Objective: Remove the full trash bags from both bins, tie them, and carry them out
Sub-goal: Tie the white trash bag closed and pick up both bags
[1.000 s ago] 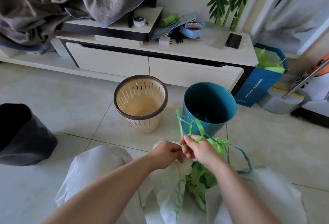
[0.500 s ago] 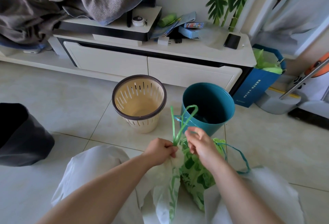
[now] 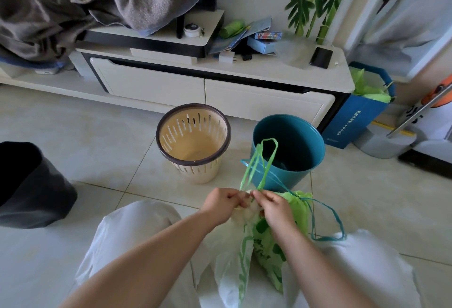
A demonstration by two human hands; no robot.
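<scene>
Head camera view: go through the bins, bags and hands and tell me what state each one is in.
Beige slotted plastic bin: upright, empty.
Teal round plastic bin: upright, bag out.
White drawstring trash bag: neck gathered, green loops up.
Green drawstring trash bag: cinched.
Left hand: pinching white bag's neck.
Right hand: pinching it too.

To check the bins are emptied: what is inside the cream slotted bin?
The cream slotted bin shows only its bare floor and slotted walls, with no bag. The near inner wall is hidden behind its rim.

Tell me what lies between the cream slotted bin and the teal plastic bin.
Bare floor tile only, in the head view: cream slotted bin and teal plastic bin stand apart.
</scene>
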